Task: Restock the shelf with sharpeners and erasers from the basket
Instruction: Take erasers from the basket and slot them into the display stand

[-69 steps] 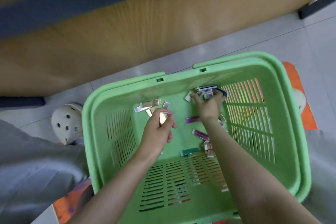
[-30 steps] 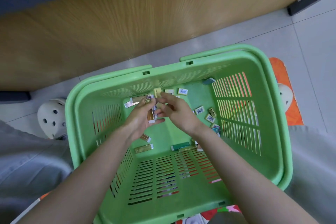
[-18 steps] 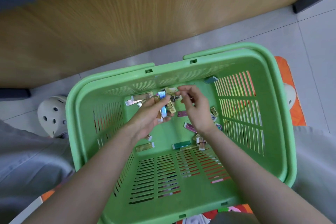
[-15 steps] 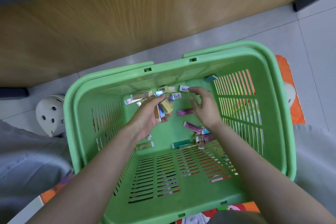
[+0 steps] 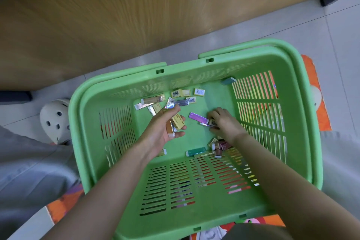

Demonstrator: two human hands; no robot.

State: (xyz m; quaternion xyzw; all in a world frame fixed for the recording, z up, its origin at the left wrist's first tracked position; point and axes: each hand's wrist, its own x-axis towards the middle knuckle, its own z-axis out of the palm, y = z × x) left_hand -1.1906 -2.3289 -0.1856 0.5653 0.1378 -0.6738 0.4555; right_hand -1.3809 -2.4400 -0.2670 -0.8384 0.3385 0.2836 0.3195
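Note:
A green plastic basket (image 5: pixel 303 103) sits on the floor below me. Small wrapped erasers and sharpeners lie scattered on its bottom: several yellow and silver ones (image 5: pixel 183 93) by the far wall, a teal one (image 5: pixel 195 151) nearer me. My left hand (image 5: pixel 162 128) hovers over the basket's middle, palm up, gripping a small stack of yellow and orange erasers (image 5: pixel 176 123). My right hand (image 5: pixel 224 122) reaches down at the right and pinches a small eraser beside a purple stick-shaped one (image 5: pixel 196 117). More small pieces (image 5: pixel 219 145) lie under my right wrist.
A wooden panel (image 5: pixel 136 15), the shelf unit's base, rises just beyond the basket. A white perforated shoe (image 5: pixel 54 119) stands left of the basket. An orange patterned mat (image 5: pixel 317 91) lies under the basket. Grey trouser legs show at both sides.
My right hand has moved from the far wall down to the pieces at the right of the basket's bottom. My left hand keeps its stack and has turned more palm up.

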